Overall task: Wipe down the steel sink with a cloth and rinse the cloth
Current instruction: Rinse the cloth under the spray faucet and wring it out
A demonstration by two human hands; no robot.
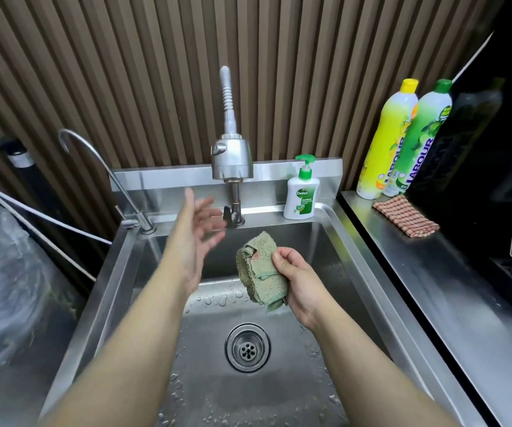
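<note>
Green cloth (261, 272) clamped in right hand (302, 285) fingers over steel sink (119, 272); left hand (199, 241) fingers apart before faucet (232, 158); soap pump (301, 192) behind.

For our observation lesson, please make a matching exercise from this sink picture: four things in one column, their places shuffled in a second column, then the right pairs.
Things
1. green terry cloth
2. white soap pump bottle with a green top
3. red-checked folded cloth
4. round steel drain

Places
A. on the steel counter
B. in the floor of the steel sink
C. held in the right hand
D. on the back ledge of the sink

Pairs: 1-C; 2-D; 3-A; 4-B
</note>
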